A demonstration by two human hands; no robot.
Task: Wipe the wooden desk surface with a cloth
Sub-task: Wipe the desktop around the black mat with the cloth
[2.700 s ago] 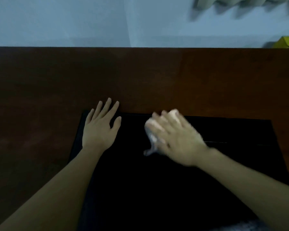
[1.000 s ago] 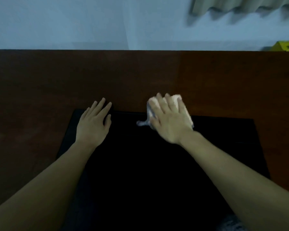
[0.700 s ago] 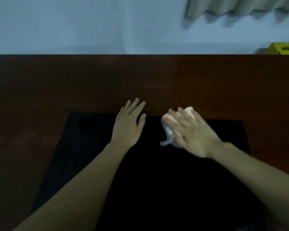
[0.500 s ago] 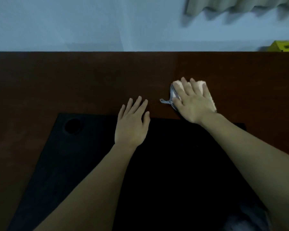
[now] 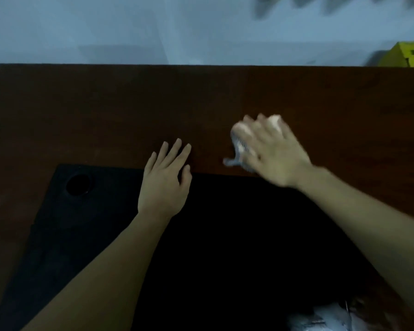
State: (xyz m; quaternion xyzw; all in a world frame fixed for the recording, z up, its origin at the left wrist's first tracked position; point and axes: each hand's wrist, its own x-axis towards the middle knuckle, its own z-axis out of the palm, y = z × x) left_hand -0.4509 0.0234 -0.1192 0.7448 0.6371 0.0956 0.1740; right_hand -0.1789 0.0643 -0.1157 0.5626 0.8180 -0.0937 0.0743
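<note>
Mid-wipe: right hand pressing pale crumpled cloth on dark wooden desk, fingers spread (blurry, probably flat); left hand open, bracing. Next: sweep onto unwiped wood.

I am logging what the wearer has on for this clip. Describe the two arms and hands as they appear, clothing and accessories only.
Both forearms are bare as far as the frame shows: no sleeves, gloves, watch or bracelet. The left hand is sharp, and no ring shows on its fingers. The right hand is smeared by motion blur, so small items such as rings cannot be ruled out there.
</note>
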